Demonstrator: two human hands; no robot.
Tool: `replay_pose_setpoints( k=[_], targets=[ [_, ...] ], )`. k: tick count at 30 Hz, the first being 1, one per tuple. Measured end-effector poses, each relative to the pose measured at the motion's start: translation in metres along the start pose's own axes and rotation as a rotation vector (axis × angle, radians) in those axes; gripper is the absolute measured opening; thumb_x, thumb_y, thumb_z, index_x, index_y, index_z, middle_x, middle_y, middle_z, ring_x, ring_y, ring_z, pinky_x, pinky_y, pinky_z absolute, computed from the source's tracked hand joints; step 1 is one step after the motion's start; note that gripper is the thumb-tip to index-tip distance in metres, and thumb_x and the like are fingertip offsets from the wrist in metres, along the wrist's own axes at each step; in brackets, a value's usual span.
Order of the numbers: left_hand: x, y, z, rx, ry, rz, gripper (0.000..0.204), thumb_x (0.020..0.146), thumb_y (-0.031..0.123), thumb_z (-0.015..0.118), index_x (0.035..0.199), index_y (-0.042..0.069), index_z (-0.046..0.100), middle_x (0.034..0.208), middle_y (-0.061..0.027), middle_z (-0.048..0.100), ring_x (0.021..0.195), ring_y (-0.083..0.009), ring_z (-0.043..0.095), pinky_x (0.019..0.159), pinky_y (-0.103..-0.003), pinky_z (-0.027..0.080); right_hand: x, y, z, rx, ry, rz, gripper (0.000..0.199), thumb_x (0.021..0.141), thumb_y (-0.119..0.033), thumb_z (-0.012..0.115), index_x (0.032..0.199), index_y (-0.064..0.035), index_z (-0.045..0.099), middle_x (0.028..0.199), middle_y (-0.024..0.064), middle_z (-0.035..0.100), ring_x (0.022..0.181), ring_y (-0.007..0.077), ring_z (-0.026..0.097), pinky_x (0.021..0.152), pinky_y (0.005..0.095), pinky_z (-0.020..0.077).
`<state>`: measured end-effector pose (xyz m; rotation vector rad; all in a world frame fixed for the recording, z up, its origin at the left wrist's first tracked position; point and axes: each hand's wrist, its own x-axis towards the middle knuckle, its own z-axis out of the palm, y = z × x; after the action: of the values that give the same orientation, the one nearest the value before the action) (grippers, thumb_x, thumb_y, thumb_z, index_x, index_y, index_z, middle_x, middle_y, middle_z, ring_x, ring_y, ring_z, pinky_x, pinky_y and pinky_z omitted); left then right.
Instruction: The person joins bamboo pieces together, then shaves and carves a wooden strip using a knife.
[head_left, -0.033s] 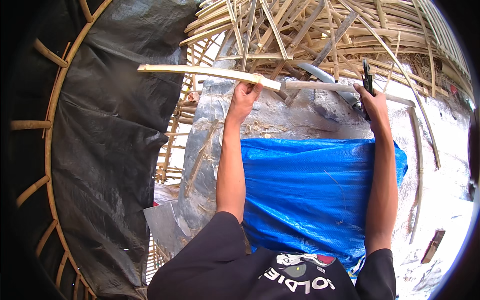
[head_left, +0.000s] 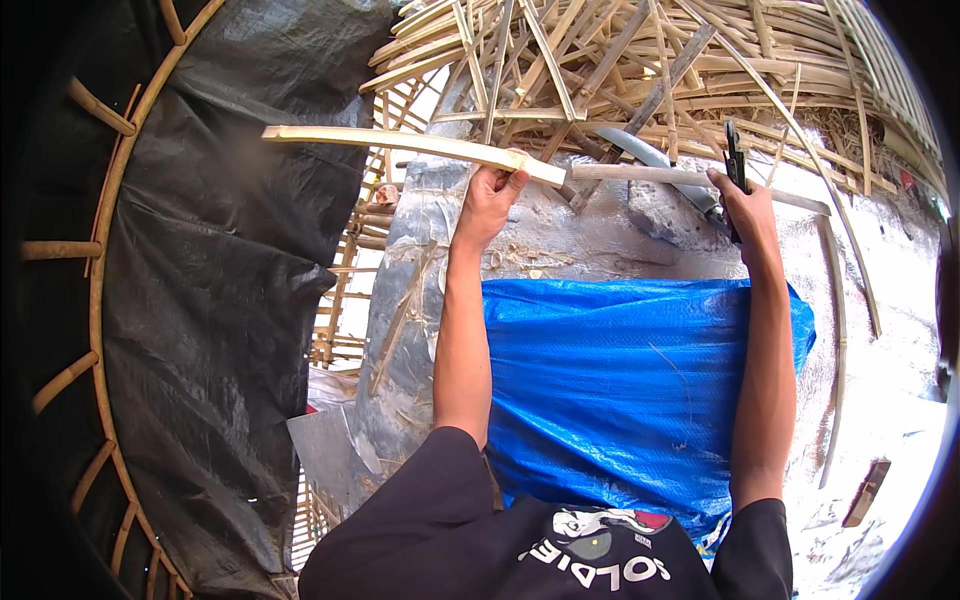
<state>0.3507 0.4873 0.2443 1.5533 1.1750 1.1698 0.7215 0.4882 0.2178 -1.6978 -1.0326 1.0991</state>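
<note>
A pale split bamboo strip (head_left: pixel 400 140) is pinched near its right end by my left hand (head_left: pixel 488 200), its long part reaching left over the black sheet. Close to that end, a thin greyish stick (head_left: pixel 625 173) runs right and passes by my right hand (head_left: pixel 745 205). My right hand is closed around a narrow black tool (head_left: pixel 736 165) that stands upright; its exact kind I cannot make out. The thumb side of this hand touches the stick. Beyond, a curved-blade knife (head_left: pixel 640 148) lies across a grey stone (head_left: pixel 665 210).
A large pile of bamboo strips (head_left: pixel 600 60) lies at the far side. Blue tarp (head_left: pixel 610 380) covers the area between my forearms. Black sheeting (head_left: pixel 220 270) hangs on the left beside a bamboo frame (head_left: pixel 100 240). Loose strips (head_left: pixel 835 330) and a short wood piece (head_left: pixel 866 493) lie on the right.
The bamboo strip has shifted slightly left, its far end reaching further over the black sheet. My right hand and the stick have barely moved.
</note>
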Motion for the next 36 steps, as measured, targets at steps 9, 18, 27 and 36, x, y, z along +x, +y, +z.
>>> replay_pose_setpoints(
  k=[9, 18, 27, 36],
  targets=[
    [0.003, 0.022, 0.006, 0.113, -0.1, 0.04, 0.034, 0.096, 0.028, 0.067, 0.119, 0.005, 0.058, 0.08, 0.0071, 0.05, 0.066, -0.0019, 0.037, 0.059, -0.02, 0.031, 0.0, -0.01, 0.021, -0.063, 0.009, -0.028, 0.04, 0.08, -0.045, 0.073, 0.072, -0.0084, 0.061, 0.06, -0.0009, 0.051, 0.055, 0.0106, 0.046, 0.052, 0.0297, 0.0355],
    [0.01, 0.01, 0.004, -0.319, -0.195, -0.1, 0.032, 0.097, 0.038, 0.065, 0.084, 0.011, 0.055, 0.059, 0.0078, 0.033, 0.054, -0.0045, 0.027, 0.051, -0.025, 0.023, 0.005, -0.003, 0.039, -0.133, 0.014, -0.043, 0.045, 0.081, -0.049, 0.073, 0.072, -0.0084, 0.058, 0.058, -0.0031, 0.049, 0.049, 0.0081, 0.043, 0.047, 0.0268, 0.0308],
    [0.011, 0.013, -0.009, -0.492, -0.081, -0.233, 0.036, 0.098, 0.037, 0.064, 0.073, 0.018, 0.046, 0.056, 0.0091, 0.025, 0.049, -0.0044, 0.023, 0.047, -0.024, 0.02, -0.008, -0.014, 0.039, -0.217, -0.041, -0.082, 0.043, 0.08, -0.046, 0.076, 0.076, -0.0042, 0.065, 0.061, 0.0021, 0.057, 0.057, 0.0121, 0.053, 0.056, 0.0311, 0.0423],
    [0.006, 0.004, -0.024, -0.604, 0.07, -0.357, 0.04, 0.09, 0.04, 0.067, 0.067, 0.018, 0.042, 0.049, 0.0083, 0.021, 0.042, -0.0061, 0.021, 0.044, -0.026, 0.019, -0.04, -0.004, 0.066, -0.843, -0.729, -0.358, 0.047, 0.072, -0.036, 0.08, 0.097, 0.0025, 0.072, 0.091, 0.0247, 0.07, 0.087, 0.0383, 0.069, 0.08, 0.0436, 0.053]
  ],
)
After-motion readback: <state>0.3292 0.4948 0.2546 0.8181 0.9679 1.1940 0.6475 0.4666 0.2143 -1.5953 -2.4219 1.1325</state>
